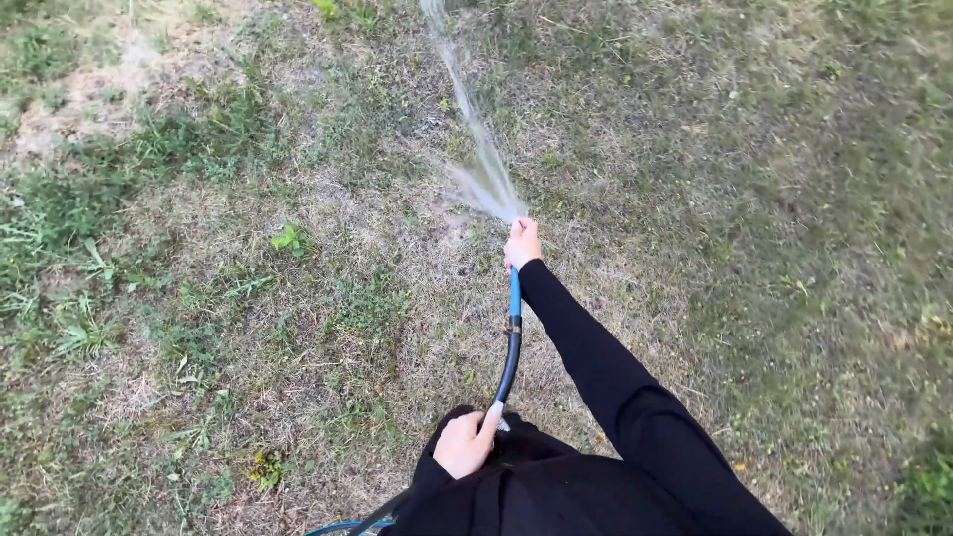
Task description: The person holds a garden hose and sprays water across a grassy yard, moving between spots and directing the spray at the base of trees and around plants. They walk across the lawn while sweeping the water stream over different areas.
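- Right hand [522,243], just above the middle of the frame, is closed around the outlet end of the hose [511,342], with the arm in a black sleeve [615,382] stretched out from the lower right.
- Left hand [465,444], low in the frame and close to the body, is curled shut on the hose further back; one finger lies along it, pointing up the frame.
- Between the two hands the hose runs almost straight up and down the picture, bowed slightly to the right. Its upper part near the right hand is bright blue, the lower part darker, and a small dark fitting [513,325] sits where the two meet.
- The outlet end points toward the top of the frame, tilted a little to the left.
- A water jet [475,129] leaves the right hand, fans out just beyond the fingers, then narrows into a thin stream that climbs to the top edge, left of centre.
- Below the left hand more hose shows as a blue curve at the bottom edge, left of centre, beside the black clothing.
- Underfoot is a lawn [248,328] of dry, straw-coloured grass with green tufts on the left side and greener grass toward the right edge; a bare pale patch lies in the upper left corner.
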